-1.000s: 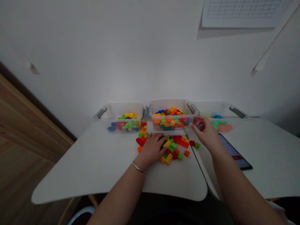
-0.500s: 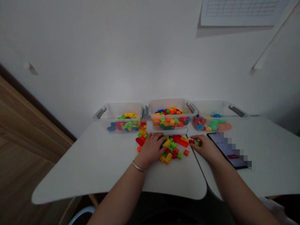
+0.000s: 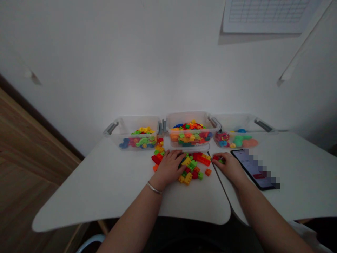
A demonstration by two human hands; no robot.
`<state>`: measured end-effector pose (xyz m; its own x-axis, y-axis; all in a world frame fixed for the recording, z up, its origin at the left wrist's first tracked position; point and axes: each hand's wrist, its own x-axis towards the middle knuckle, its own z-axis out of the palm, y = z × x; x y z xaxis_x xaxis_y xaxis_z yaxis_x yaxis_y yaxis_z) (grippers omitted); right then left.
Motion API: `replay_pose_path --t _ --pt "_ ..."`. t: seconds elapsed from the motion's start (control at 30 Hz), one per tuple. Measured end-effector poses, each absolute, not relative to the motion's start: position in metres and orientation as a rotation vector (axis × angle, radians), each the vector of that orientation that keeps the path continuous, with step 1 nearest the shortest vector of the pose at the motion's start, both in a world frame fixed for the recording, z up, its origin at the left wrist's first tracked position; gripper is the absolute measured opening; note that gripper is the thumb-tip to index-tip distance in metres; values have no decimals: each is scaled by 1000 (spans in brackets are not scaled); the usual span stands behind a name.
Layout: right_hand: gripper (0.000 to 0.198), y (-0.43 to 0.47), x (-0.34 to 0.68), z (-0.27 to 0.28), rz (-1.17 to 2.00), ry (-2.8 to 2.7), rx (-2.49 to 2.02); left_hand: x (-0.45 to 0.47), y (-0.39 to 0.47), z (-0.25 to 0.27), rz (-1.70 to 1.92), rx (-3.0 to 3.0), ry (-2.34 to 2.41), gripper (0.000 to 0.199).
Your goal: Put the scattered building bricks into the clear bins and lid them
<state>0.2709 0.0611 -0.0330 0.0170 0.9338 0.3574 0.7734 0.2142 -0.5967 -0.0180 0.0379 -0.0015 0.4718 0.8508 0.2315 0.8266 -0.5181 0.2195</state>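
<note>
Probably light, stiff and hard to break, judging by the moulded-plastic look of the loose bricks [image 3: 187,178], heaped on the surface [image 3: 105,186] before the middle tub [image 3: 184,117]. Perhaps slightly slick on flat faces; best pinched across opposite sides, clear of the studs. Just right of the heap, a small red brick [image 3: 215,157] and green brick [image 3: 220,161], both between thumb and fingers of the right hand [image 3: 214,160], nearly closed; impossible to say whether truly gripped. Over the heap, palm down and fingers extended, the left hand [image 3: 171,165], clasping nothing visible. Compared with one second ago: right hand lowered from the right tub [image 3: 234,117], left hand unmoved.
</note>
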Motion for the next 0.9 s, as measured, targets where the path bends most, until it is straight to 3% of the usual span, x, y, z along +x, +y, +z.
replay_pose_path --t 0.27,0.53,0.9 --pt "26 52 256 -29 353 -1594 -1445 -19 38 -2 492 2646 1490 47" --pt "15 37 215 -23 378 -1959 -1079 -17 36 2 501 2628 1491 47" --pt "14 39 220 -26 257 -1870 -1107 -17 37 1 499 2639 1494 47"
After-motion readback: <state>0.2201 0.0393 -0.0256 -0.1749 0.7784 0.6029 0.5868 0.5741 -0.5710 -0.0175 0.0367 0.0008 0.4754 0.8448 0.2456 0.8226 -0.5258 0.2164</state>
